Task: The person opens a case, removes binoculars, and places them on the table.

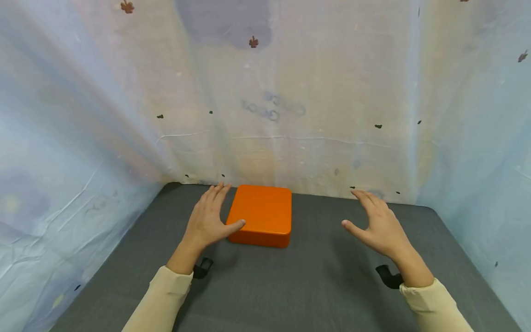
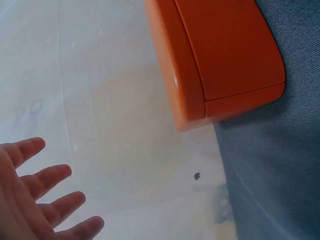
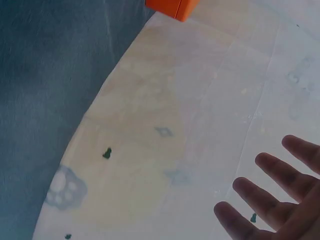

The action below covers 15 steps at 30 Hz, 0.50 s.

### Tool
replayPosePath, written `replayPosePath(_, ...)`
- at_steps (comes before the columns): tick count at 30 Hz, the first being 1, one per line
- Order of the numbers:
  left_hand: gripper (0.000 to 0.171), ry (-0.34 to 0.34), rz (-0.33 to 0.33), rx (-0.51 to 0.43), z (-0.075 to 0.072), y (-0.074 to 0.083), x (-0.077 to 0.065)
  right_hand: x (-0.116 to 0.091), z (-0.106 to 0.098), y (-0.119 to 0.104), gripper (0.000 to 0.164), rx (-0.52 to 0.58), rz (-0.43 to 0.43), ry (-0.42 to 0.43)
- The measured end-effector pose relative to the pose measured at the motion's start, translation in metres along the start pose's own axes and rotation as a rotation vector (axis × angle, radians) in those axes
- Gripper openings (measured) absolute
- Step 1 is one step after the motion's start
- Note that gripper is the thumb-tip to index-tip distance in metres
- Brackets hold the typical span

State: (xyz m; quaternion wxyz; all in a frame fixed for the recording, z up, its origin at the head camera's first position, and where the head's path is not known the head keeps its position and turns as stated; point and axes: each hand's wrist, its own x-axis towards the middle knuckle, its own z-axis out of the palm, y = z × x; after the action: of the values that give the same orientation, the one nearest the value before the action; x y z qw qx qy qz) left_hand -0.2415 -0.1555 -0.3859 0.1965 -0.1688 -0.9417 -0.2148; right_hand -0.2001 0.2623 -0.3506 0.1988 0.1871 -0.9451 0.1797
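An orange box [image 1: 261,210] with rounded corners lies at the back of the grey surface, left of centre; a thin seam runs round its side in the left wrist view [image 2: 235,50]. My left hand [image 1: 205,223] is at the box's left side, fingers spread, its thumb overlapping the box's near left corner in the head view. To the right of the box, a good way off, my right hand [image 1: 379,226] hovers over the surface with thumb and fingers spread and nothing in them. A corner of the box [image 3: 172,7] shows at the top of the right wrist view.
The grey cloth-covered surface [image 1: 315,286] ends at a pale patterned curtain [image 1: 332,92] behind, with more curtain hanging at the left and right sides. A black strap piece [image 1: 203,267] shows below the left wrist, and another [image 1: 389,276] by the right wrist.
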Motion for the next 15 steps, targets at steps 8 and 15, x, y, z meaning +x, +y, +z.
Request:
replayPosePath(8, 0.093, 0.004, -0.043, -0.115, 0.006, -0.004, -0.005, 0.002, 0.009, -0.007, 0.075, 0.123, 0.069, -0.050)
replayPosePath(15, 0.089, -0.059, -0.127, -0.286, 0.009, -0.010, -0.009, 0.005, 0.022, -0.013, 0.071, 0.205, 0.088, -0.040)
